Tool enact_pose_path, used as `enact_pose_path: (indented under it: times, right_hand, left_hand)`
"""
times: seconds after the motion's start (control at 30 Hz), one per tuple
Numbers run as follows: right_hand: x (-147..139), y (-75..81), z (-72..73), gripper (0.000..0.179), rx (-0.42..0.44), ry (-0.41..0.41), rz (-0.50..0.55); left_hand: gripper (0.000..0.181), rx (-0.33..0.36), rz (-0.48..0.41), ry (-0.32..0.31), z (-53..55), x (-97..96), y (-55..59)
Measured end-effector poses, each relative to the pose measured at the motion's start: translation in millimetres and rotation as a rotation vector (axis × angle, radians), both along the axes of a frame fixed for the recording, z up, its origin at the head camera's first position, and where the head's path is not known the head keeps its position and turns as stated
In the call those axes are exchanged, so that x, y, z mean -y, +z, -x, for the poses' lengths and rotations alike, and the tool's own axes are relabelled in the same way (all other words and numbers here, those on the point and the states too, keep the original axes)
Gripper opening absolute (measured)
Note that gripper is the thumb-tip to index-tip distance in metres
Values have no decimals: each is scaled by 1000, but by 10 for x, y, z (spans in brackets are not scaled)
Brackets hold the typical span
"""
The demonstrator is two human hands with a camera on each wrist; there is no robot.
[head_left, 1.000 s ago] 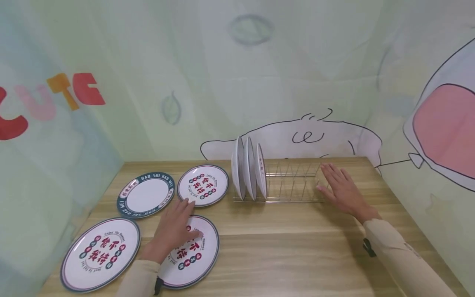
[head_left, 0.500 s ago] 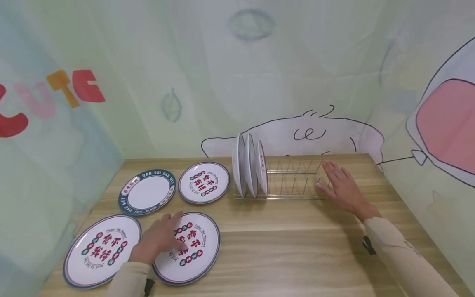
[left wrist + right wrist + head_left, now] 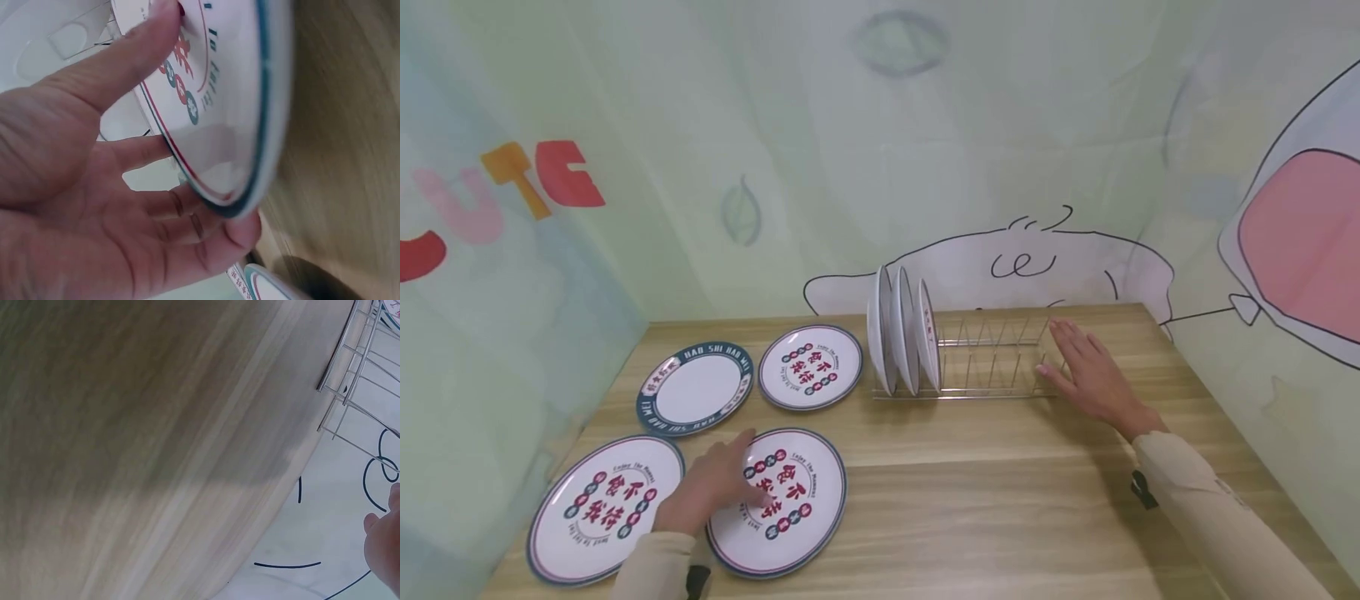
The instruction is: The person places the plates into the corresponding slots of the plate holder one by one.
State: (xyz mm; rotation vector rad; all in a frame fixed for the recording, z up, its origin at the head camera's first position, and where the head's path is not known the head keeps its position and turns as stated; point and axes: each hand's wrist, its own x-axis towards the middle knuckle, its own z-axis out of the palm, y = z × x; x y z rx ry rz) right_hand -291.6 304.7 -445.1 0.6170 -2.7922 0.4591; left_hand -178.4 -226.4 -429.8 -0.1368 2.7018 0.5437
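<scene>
My left hand (image 3: 706, 487) grips the left rim of a round white plate (image 3: 797, 504) with red characters and a dark teal rim. In the left wrist view the thumb presses the plate's (image 3: 219, 144) printed face while the fingers curl under its edge. At the right end of a wire dish rack (image 3: 977, 394), my right hand (image 3: 1093, 379) has its fingers extended, holding nothing. Three plates (image 3: 882, 333) stand on edge in the rack's left slots. Only part of the right hand (image 3: 384, 547) enters the right wrist view.
Left of the gripped plate lies a large matching plate (image 3: 576, 533). Behind are a teal-banded plate (image 3: 700, 390) and a smaller printed plate (image 3: 812, 396), near the rack. A printed curtain (image 3: 760, 108) closes off the back and sides of the wooden table (image 3: 970, 500).
My left hand has drawn back leftward from over the front plate to its left rim, where it now grips. The right hand stays by the rack's end.
</scene>
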Motion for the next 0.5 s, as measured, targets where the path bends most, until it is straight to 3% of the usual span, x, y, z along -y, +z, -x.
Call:
enact_pose_path:
  times: [0.13,0.5]
  right_hand:
    - [-5,2,9,76,2,-7,2]
    - [1,8,18,77,13,-13,-2]
  left_hand:
    - [106,-20,-11,-12,-13,39,58]
    - [86,-79,-69,-106,-145,47,353]
